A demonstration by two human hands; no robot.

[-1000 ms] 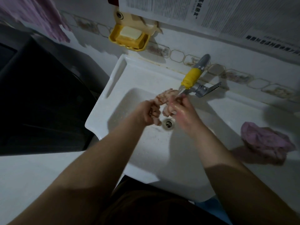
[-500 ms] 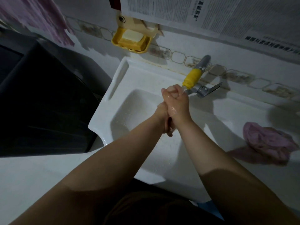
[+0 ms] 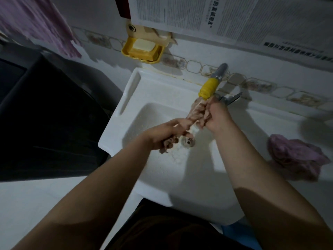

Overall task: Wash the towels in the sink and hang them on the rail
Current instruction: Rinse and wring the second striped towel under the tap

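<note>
the twisted pinkish wet towel (image 3: 195, 112) runs diagonally over the white sink (image 3: 144, 98), right hand (image 3: 216, 116) gripping its upper end by the yellow-sleeved tap (image 3: 210, 87), left hand (image 3: 162, 134) gripping its lower end nearer the drain (image 3: 188, 141), both sets of fingers curled tight around it.

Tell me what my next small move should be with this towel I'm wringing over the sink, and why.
Probably keep twisting: both the left hand and right hand grip the rolled towel over the sink, and water still looks to be falling near the drain.

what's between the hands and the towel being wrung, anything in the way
Nothing visible. The left hand and the right hand both grip the twisted towel directly, over the sink below the yellow tap spout.
</note>
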